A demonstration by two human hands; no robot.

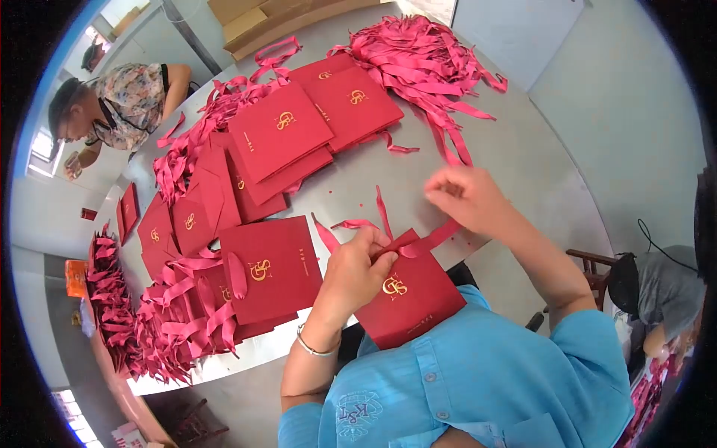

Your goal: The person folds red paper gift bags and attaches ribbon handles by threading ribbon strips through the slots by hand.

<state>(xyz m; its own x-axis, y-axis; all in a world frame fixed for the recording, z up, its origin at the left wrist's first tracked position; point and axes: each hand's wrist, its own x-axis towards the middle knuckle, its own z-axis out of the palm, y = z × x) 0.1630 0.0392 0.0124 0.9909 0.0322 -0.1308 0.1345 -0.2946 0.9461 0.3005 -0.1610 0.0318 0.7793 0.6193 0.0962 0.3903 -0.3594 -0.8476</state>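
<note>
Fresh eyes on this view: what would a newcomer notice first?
Probably the big heap of pink ribbons, top centre on the grey table. Next, the red bags with gold lettering, left of centre. Nearest the camera, the left hand pinches one more bag in front of a bright blue shirt.

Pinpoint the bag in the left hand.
Head view, just below and right of centre: the red bag is in front of the blue shirt, its upper edge in the left hand, right of the stacked bags.
</note>
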